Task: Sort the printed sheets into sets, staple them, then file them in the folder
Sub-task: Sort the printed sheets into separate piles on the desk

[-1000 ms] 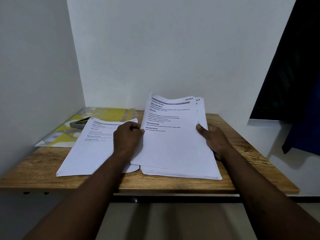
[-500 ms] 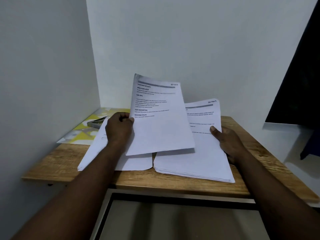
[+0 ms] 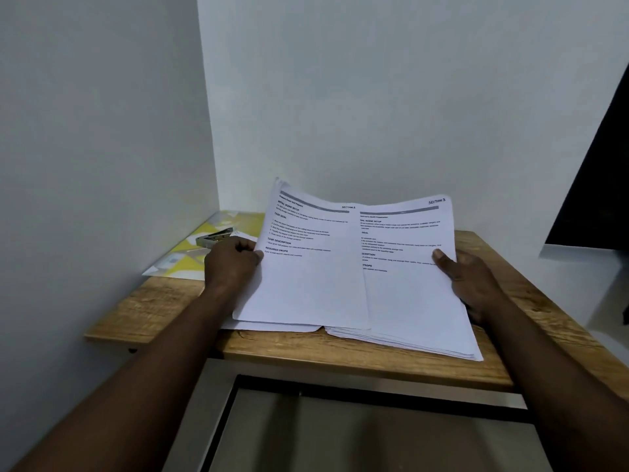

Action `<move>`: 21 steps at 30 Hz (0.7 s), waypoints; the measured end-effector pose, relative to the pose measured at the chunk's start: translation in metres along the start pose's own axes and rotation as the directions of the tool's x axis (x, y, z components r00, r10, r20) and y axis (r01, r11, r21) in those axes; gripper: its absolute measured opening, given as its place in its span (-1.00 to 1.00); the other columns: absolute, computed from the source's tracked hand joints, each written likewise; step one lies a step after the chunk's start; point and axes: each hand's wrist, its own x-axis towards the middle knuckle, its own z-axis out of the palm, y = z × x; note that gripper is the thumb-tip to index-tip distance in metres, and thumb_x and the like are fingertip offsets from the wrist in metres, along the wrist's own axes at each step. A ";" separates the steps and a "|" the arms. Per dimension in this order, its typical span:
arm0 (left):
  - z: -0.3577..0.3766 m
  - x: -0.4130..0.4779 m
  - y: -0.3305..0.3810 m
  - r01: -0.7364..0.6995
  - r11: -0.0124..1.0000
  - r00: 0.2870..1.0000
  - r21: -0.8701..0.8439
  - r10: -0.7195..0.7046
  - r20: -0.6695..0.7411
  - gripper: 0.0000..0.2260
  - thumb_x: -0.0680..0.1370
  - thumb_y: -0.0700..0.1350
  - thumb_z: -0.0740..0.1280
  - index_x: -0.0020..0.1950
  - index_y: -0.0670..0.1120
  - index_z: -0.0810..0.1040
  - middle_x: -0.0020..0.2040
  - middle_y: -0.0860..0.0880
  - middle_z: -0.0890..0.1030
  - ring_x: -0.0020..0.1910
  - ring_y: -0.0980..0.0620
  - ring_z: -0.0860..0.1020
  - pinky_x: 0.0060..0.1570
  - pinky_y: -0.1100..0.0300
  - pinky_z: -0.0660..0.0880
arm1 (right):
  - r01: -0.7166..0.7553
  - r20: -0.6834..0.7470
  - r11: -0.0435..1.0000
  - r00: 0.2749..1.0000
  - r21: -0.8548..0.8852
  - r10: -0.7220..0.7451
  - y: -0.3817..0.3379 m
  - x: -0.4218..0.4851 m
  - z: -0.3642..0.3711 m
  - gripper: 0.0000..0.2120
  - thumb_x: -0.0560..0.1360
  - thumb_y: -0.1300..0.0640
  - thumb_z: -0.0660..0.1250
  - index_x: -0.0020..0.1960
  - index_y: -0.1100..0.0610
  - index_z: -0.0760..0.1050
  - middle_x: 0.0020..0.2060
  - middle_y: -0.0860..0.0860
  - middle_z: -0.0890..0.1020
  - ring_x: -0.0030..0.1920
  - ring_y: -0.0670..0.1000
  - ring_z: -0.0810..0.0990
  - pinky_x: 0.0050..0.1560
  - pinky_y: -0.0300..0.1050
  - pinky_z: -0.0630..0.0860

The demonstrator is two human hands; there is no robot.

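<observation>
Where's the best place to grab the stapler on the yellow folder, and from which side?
Probably take the stapler mid-body, fingers across its two long sides, from above. It lies flat on the folder in the table's far left corner, wall to its left; the left hand, gripping a sheet, sits just in front, so a side approach looks cramped. The right hand grips the stack.

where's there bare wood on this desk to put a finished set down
Bare wood shows at the front left corner of the wooden desk, between the yellow patterned folder and the front edge, and along the right edge beside the right hand. The middle is crowded with white printed sheets; the metal stapler sits on the folder.
</observation>
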 end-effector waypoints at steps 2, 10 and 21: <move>-0.005 0.005 -0.001 -0.028 0.991 0.999 0.128 0.033 -0.041 -0.97 0.54 -0.12 0.48 -0.09 0.00 0.65 -0.01 -0.02 0.72 0.05 -0.11 0.64 -0.03 0.14 0.44 | 0.003 -0.001 1.000 1.000 0.001 -0.003 0.000 -0.001 0.000 -0.81 0.68 0.05 0.35 0.16 0.14 0.64 -0.03 0.03 0.79 -0.10 0.05 0.79 -0.25 -0.13 0.69; -0.032 0.000 -0.026 -0.077 0.790 0.982 0.608 0.164 -0.090 -0.78 0.56 -0.18 0.31 0.17 -0.04 0.64 0.09 -0.17 0.68 0.11 -0.28 0.62 -0.03 -0.01 0.53 | 0.000 0.004 0.999 1.000 -0.038 0.000 0.005 0.006 -0.001 -0.78 0.68 0.02 0.36 0.20 0.14 0.65 0.02 0.06 0.78 -0.04 0.10 0.79 -0.12 -0.02 0.71; -0.035 0.011 -0.030 -0.021 0.849 0.989 0.529 0.097 -0.116 -0.74 0.58 -0.13 0.39 0.23 0.08 0.71 0.18 -0.12 0.70 0.15 -0.23 0.63 0.06 0.02 0.55 | 0.007 0.018 1.000 1.000 -0.018 -0.006 0.007 0.006 -0.003 -0.79 0.68 0.02 0.35 0.19 0.12 0.65 0.06 0.07 0.78 0.03 0.14 0.78 0.00 0.06 0.70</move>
